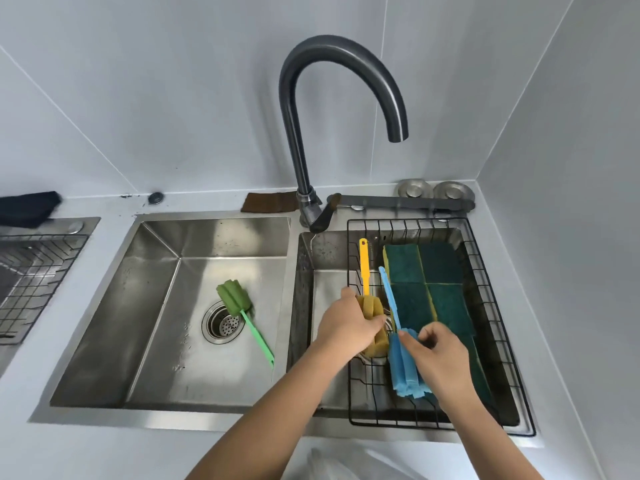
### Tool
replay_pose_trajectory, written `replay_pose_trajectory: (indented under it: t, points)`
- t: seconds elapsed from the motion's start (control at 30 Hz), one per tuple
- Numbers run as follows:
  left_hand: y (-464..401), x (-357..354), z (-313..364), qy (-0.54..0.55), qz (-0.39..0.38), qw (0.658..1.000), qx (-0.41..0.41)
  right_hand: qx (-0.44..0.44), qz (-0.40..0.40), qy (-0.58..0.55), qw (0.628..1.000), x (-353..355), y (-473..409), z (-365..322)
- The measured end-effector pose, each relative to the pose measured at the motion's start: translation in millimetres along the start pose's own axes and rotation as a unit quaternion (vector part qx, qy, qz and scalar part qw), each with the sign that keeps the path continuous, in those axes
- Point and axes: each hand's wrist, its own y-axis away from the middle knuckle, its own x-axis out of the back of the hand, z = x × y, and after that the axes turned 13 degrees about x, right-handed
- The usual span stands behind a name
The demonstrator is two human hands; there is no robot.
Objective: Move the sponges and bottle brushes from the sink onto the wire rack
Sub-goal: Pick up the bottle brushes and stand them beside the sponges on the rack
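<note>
A black wire rack sits in the right sink basin. Several green and yellow sponges lie flat in it. My left hand is shut on the foam head of a yellow bottle brush, whose handle points to the back of the rack. My right hand pinches the blue bottle brush where its handle meets the foam head, beside the yellow one. A green bottle brush lies in the left sink basin, its foam head next to the drain.
A dark curved faucet rises between the two basins, its spout over the rack's far end. Two metal drain plugs and a grey bar stand behind the rack. Another wire rack is at the far left. A brown cloth lies behind the sink.
</note>
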Motion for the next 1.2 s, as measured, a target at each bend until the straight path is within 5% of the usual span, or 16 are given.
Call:
replay_pose_trajectory:
  t: [0.17, 0.3, 0.73, 1.2]
  points:
    - [-4.8, -5.0, 10.6, -0.024, 0.017, 1.000, 0.001, -0.019, -0.024, -0.008, 1.000, -3.9, -11.7, 6.9]
    - [-5.9, -8.3, 11.9, -0.032, 0.043, 0.998, -0.028, -0.019, -0.120, -0.025, 0.992, -2.3, -12.8, 10.4]
    - [-7.1, -19.7, 11.3, -0.135, 0.084, 0.982, -0.098, -0.011, -0.319, 0.112, 0.941, 7.0, -4.2, -6.7]
    - [-2.5, -28.8, 4.5, -0.137, 0.094, 0.977, -0.135, 0.012, -0.285, 0.200, 0.937, -5.1, 1.5, -14.0]
